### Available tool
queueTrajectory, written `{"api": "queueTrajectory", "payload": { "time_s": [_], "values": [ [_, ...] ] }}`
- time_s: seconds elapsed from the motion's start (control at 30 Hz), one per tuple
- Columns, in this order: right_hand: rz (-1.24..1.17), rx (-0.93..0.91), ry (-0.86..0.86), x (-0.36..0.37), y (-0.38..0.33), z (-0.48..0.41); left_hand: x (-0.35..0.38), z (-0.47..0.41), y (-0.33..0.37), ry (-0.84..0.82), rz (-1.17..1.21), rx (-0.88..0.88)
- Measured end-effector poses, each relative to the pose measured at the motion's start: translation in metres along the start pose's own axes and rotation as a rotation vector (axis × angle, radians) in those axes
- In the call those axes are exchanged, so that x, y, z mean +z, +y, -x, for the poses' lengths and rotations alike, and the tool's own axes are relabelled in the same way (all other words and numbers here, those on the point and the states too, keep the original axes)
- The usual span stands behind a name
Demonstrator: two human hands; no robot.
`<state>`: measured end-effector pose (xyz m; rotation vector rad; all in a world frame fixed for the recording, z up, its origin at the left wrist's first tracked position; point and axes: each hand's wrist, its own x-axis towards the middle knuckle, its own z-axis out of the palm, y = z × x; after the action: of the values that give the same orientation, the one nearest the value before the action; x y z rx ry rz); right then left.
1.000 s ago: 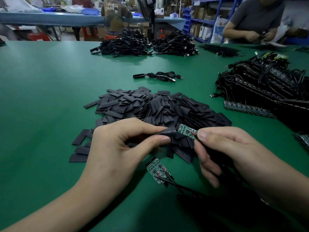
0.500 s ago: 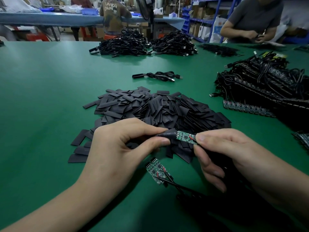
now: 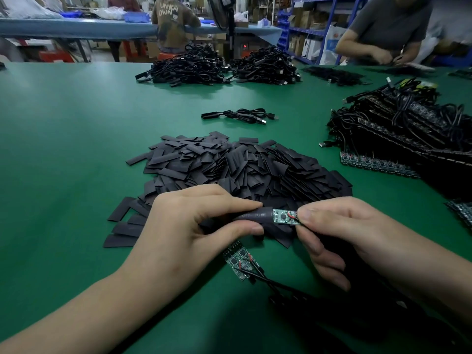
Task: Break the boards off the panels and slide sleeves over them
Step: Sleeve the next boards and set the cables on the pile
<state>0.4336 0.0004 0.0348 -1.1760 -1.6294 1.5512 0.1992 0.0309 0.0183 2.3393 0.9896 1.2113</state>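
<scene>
A board (image 3: 283,216) sits partly inside a sleeve (image 3: 255,216) between the left hand (image 3: 194,226) and right hand (image 3: 344,231). The sleeve pile (image 3: 242,164) lies just behind both hands, loose boards (image 3: 240,261) on the table (image 3: 63,149) just before them, and the stacked panels (image 3: 408,139) behind the right hand.

- shirt back (image 3: 169,11), person seated at blue table (image 3: 76,28) beyond surface: pale print, two lines, "UNKN" over "OWN".
- sleeve (image 3: 255,216), black, partly over board (image 3: 282,216): faint grey lettering along length, last word "TUBE"; letters before it illegible.
- board: chip markings too small to read.
</scene>
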Motion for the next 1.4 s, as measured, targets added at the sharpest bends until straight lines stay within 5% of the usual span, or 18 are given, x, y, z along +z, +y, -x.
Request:
{"api": "queueTrajectory", "payload": {
  "time_s": [0.43, 0.97, 1.17, 1.4],
  "values": [
    [0.073, 0.005, -0.113, 0.009, -0.005, 0.002, 0.003, 0.007, 0.005, -0.068, -0.082, 0.188],
    [-0.042, 0.050, -0.193, 0.011, -0.006, 0.005, 0.004, 0.007, 0.013, -0.042, 0.013, 0.190],
    [0.162, -0.067, -0.014, 0.010, -0.010, 0.003, 0.004, 0.005, 0.010, 0.033, -0.008, 0.118],
    [0.108, -0.102, 0.109, 0.007, -0.011, 0.006, 0.004, 0.006, 0.009, 0.058, -0.003, 0.103]
  ]
}}
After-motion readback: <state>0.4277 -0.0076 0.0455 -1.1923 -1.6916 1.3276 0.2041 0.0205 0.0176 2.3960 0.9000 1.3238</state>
